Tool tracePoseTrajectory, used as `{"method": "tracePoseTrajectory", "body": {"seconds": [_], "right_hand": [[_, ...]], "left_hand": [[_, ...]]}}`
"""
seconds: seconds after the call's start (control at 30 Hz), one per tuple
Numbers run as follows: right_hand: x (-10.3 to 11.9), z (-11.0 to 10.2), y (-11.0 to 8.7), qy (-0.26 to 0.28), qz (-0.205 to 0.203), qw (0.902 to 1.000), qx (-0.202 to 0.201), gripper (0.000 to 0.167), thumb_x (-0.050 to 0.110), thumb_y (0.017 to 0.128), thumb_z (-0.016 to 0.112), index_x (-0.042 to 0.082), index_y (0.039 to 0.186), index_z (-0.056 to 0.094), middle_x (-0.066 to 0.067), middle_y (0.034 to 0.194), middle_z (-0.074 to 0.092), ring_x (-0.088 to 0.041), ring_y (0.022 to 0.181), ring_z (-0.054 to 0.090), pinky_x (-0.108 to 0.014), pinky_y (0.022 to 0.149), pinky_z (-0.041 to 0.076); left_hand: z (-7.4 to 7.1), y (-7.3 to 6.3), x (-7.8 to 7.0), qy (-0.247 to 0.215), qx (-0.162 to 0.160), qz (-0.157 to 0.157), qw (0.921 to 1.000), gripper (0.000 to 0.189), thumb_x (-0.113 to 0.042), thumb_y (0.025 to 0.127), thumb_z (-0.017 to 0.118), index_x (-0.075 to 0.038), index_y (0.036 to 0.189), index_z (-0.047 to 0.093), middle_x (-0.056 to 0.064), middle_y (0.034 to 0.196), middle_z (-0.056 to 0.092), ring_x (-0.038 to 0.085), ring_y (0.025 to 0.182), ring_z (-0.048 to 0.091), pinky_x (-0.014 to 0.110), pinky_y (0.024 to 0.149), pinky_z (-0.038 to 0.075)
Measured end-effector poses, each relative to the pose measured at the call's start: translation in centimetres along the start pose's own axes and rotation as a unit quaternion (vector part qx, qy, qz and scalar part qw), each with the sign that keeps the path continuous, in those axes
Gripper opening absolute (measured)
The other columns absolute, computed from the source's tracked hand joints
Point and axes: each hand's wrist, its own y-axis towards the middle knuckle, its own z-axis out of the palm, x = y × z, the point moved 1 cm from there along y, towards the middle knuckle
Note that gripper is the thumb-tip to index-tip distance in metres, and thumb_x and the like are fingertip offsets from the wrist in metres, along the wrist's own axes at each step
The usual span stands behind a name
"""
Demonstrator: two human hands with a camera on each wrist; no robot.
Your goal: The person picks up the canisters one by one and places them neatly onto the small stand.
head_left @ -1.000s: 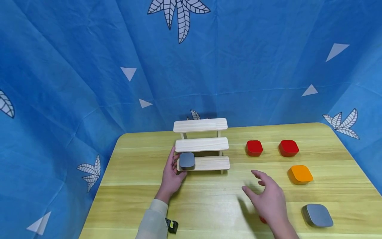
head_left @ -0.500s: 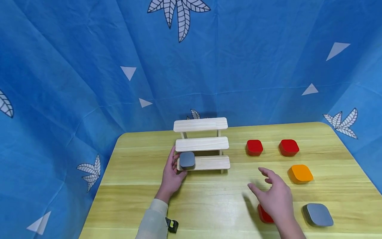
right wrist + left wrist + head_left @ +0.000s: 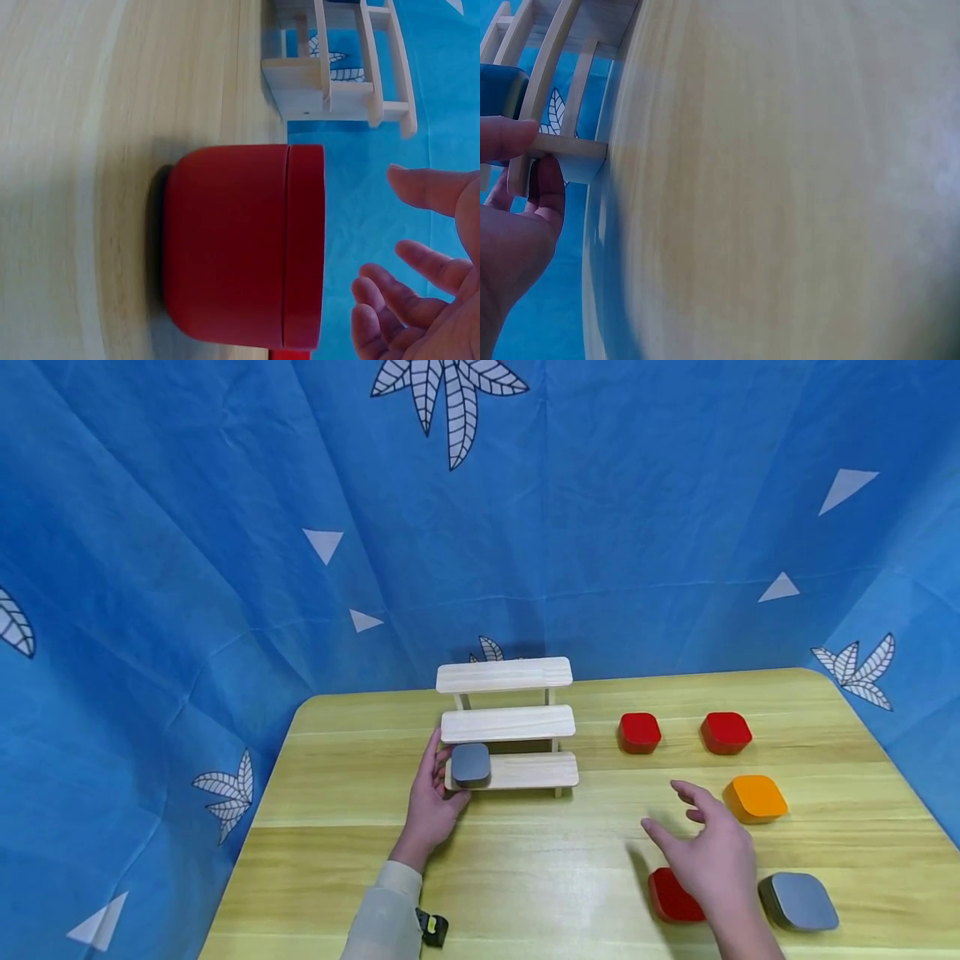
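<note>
A small three-tier wooden display stand [image 3: 507, 723] is at the table's back, with a blue-grey rounded square box [image 3: 471, 763] on the left end of its lowest step. My left hand [image 3: 433, 806] grips that left end. In the left wrist view, my left thumb [image 3: 510, 139] lies along the step's edge and the fingers curl beneath it. My right hand [image 3: 712, 852], fingers spread and loosely bent, hovers over the table holding nothing. Closest to it is a red lidded box [image 3: 672, 895], partly covered by the hand in the head view; the right wrist view shows its lid seam.
Two more red boxes [image 3: 639, 732] stand at the back right. In front of them are an orange box [image 3: 754, 799] and a second grey box [image 3: 798, 901]. A blue patterned cloth [image 3: 600, 527] hangs right behind the wooden table [image 3: 337, 827].
My right hand has moved to the right in the head view, uncovering more of the near red box. The left hand, stand and grey box have stayed put.
</note>
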Motion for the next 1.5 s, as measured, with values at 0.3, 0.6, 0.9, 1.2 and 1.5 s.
{"method": "tracePoseTrajectory", "body": {"seconds": [0.3, 0.6, 0.9, 1.2, 1.5], "right_hand": [[-0.6, -0.3, 0.1, -0.016, 0.019, 0.9997, 0.002, 0.067, 0.031, 0.081, 0.085, 0.010, 0.138, 0.057, -0.023, 0.129, 0.060, -0.041, 0.113, 0.058, -0.058, 0.081, 0.045], [-1.4, -0.8, 0.4, -0.017, 0.029, 0.9994, -0.012, 0.068, 0.030, 0.081, 0.083, 0.008, 0.139, 0.056, -0.022, 0.131, 0.059, -0.042, 0.113, 0.057, -0.059, 0.081, 0.045], [-2.2, -1.3, 0.9, -0.029, 0.034, 0.9987, -0.027, 0.068, 0.028, 0.082, 0.082, 0.005, 0.140, 0.054, -0.022, 0.132, 0.058, -0.043, 0.113, 0.056, -0.058, 0.084, 0.042], [-2.9, -2.1, 1.3, -0.032, 0.048, 0.9970, -0.052, 0.068, 0.026, 0.083, 0.082, 0.004, 0.140, 0.054, -0.025, 0.129, 0.059, -0.042, 0.113, 0.055, -0.056, 0.082, 0.040], [-3.7, -2.8, 1.9, -0.039, 0.062, 0.9954, -0.061, 0.068, 0.026, 0.083, 0.081, 0.002, 0.140, 0.054, -0.023, 0.134, 0.057, -0.043, 0.112, 0.059, -0.052, 0.082, 0.038]], "left_hand": [[0.0, -0.1, 0.2, -0.002, 0.000, -0.003, 1.0000, 0.112, 0.028, 0.076, 0.063, -0.030, 0.161, 0.019, 0.006, 0.146, 0.047, 0.027, 0.123, 0.051, 0.044, 0.098, 0.045], [0.0, -0.2, 0.1, 0.003, 0.002, 0.000, 1.0000, 0.112, 0.028, 0.076, 0.063, -0.030, 0.161, 0.019, 0.007, 0.145, 0.047, 0.027, 0.120, 0.052, 0.042, 0.097, 0.046], [0.0, -0.2, 0.0, 0.007, -0.002, 0.001, 1.0000, 0.111, 0.027, 0.076, 0.064, -0.029, 0.161, 0.019, 0.006, 0.144, 0.048, 0.027, 0.120, 0.051, 0.039, 0.097, 0.046], [0.0, -0.1, 0.1, 0.000, -0.002, -0.001, 1.0000, 0.112, 0.028, 0.075, 0.063, -0.029, 0.161, 0.019, 0.006, 0.145, 0.048, 0.026, 0.119, 0.052, 0.038, 0.097, 0.045], [-0.1, -0.2, -1.0, 0.005, 0.007, -0.009, 0.9999, 0.110, 0.029, 0.076, 0.062, -0.020, 0.162, 0.015, 0.014, 0.147, 0.044, 0.032, 0.121, 0.049, 0.045, 0.100, 0.043]]}}
